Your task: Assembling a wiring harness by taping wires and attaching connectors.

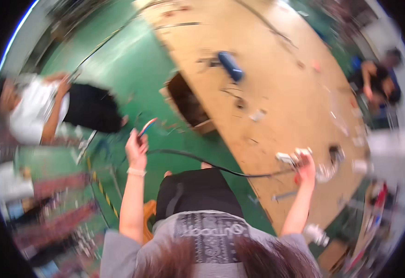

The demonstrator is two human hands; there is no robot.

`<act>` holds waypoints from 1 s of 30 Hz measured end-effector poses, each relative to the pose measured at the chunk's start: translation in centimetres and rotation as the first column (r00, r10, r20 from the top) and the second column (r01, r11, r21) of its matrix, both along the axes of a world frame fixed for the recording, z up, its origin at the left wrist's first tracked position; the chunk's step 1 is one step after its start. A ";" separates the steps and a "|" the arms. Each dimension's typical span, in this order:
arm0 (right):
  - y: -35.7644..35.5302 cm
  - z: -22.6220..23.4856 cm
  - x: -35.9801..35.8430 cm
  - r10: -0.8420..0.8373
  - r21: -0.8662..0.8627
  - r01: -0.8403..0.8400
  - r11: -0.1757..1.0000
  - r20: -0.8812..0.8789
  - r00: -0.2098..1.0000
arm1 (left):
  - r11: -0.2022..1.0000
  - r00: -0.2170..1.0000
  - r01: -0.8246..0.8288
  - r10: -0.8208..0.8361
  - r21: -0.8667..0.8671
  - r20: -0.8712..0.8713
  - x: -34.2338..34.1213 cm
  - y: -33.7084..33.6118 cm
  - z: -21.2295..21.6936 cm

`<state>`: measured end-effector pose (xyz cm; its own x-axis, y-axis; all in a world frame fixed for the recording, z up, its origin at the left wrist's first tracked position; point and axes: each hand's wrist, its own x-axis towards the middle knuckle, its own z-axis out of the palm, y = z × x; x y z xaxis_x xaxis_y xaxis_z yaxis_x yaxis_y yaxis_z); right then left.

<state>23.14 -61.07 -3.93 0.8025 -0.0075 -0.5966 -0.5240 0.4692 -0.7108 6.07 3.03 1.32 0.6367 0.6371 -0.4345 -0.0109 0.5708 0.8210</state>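
Note:
My left hand (pixel 137 150), out over the green floor, is closed around one end of a black cable (pixel 202 159). Several thin coloured wires (pixel 148 125) fan out above its fingers. The cable sags across in front of my lap to my right hand (pixel 306 171), held over the near edge of the wooden table. That hand is closed on the cable's other end, where a white connector-like piece (pixel 284 158) sticks out beside the fingers. Blur hides the connector's exact shape and how the fingers grip it.
On the table (pixel 285 106) lie a blue rounded object (pixel 230 66) and scattered small bits. Against its left edge stands an open cardboard box (pixel 204 125). One person (pixel 40 109) is at the left, another (pixel 376 83) at the far right. An orange stool (pixel 149 213) shows beside me.

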 end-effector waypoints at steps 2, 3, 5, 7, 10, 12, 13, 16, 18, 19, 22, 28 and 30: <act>-2.3 1.1 0.2 -0.020 0.006 0.021 1.000 -0.051 0.999 | 0.981 0.982 0.099 -0.069 0.169 -0.177 -3.0 -0.9 -4.5; -2.2 2.9 1.1 -0.061 -0.010 0.061 0.998 -0.032 0.998 | 0.970 0.944 0.120 -0.045 0.212 -0.328 -5.0 -0.8 -7.2; 0.9 9.7 2.9 0.057 -0.464 -0.018 0.886 0.069 0.996 | 0.873 0.797 0.411 -0.204 0.263 -0.568 -11.9 1.4 -15.7; 7.1 19.2 1.6 0.259 -0.637 -0.068 0.768 0.212 0.942 | 0.713 0.678 0.620 -0.279 0.326 -0.680 -11.2 -1.4 -16.4; 16.4 25.6 -0.9 0.646 -0.410 -0.500 0.763 0.506 0.572 | 0.525 0.587 0.806 -0.767 0.273 -0.259 -2.9 -12.8 -3.3; 25.7 24.8 -4.8 0.700 -0.375 -0.595 0.711 0.457 0.548 | 0.235 0.443 0.740 -0.875 0.630 -0.195 0.2 -18.6 3.3; 30.7 26.9 -6.3 0.842 -0.526 -0.663 0.533 0.408 0.354 | 0.360 0.445 0.787 -0.894 0.501 -0.057 -0.8 -19.8 2.3; 39.4 27.8 -7.7 0.834 -0.524 -0.789 0.321 0.551 -0.027 | 0.737 0.756 0.608 -0.651 0.296 0.067 -2.3 -18.4 5.7; 43.0 25.2 -7.2 0.735 -0.736 -0.477 0.481 0.635 -0.238 | 0.964 0.950 0.256 -0.265 0.074 0.168 -3.3 -13.5 13.2; 43.8 24.3 -9.2 0.677 -0.706 -0.570 0.421 0.663 -0.321 | 0.976 0.902 0.176 -0.213 0.132 0.376 -7.0 -10.7 17.3; 46.5 14.1 -13.8 0.726 -0.713 -0.699 -0.065 0.447 -0.523 | 0.975 0.755 0.000 -0.146 0.223 0.639 -14.2 -1.8 25.1; 50.5 -0.3 -23.8 0.670 -0.871 -0.471 0.141 0.434 -0.602 | 0.847 0.486 -0.487 0.057 0.216 0.872 -34.8 2.7 36.7; 53.9 -2.9 -24.4 0.839 -0.882 -0.432 -0.189 0.084 -0.538 | 0.744 0.335 -0.640 0.045 0.192 0.941 -44.3 2.8 39.4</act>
